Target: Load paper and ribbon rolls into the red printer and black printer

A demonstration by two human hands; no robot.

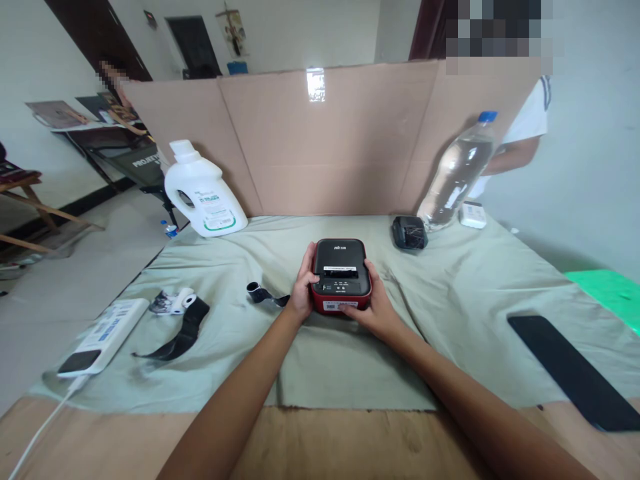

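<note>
A black and red portable label printer (342,257) is held between my two hands at the middle of the cloth-covered table. My left hand (303,287) is closed on its left side, the thumb over the top edge near the slot. Around the right side and front lower corner wraps my right hand (376,300), its thumb across the white sticker on the front. The lid looks closed. Just left of my left hand lies a small roll with a black strip (267,295) trailing from it, partly hidden by the hand.
On the left are a white power bank (107,333) with a cable and paper rolls with a black strip (185,330). Behind stand a white detergent bottle (205,190), a clear bottle (457,173), a black object (410,233) and a cardboard screen (330,147). A dark phone (570,367) lies right.
</note>
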